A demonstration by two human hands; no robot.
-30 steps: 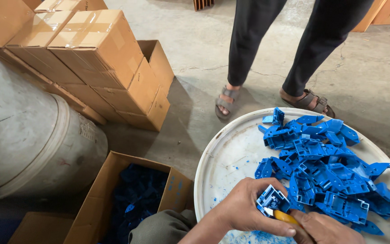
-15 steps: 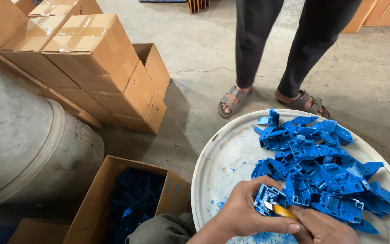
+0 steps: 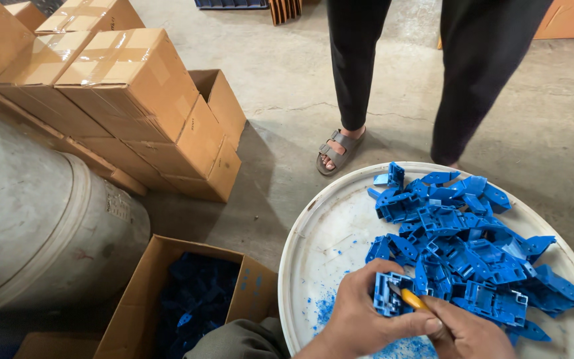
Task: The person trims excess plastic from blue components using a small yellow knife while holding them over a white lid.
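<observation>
Here the left hand [image 3: 360, 319] is closed around one blue plastic clip part [image 3: 388, 296], thumb and fingers wrapped tight, low over the near edge of the round white tray [image 3: 320, 233]. Touching it on its right, the right hand [image 3: 470, 332] pinches a yellow-handled tool [image 3: 412, 299], fingers curled shut, its tip set against the held part. Just beyond both hands lies one heap of blue plastic parts [image 3: 460, 246], too tangled to count. Blue shavings [image 3: 323, 309] dust the tray beside the left wrist. Left of the hands sits one open cardboard box [image 3: 167, 299] with dark blue parts inside; farther left, one grey drum [image 3: 28, 226]. Past that, at least seven taped cartons [image 3: 134, 80] are stacked. One other person's two legs [image 3: 360, 66] stand beyond the tray, one sandal [image 3: 337, 149] showing. Compared with half a second ago, both grips hold as they were; the view has tipped slightly down.
</observation>
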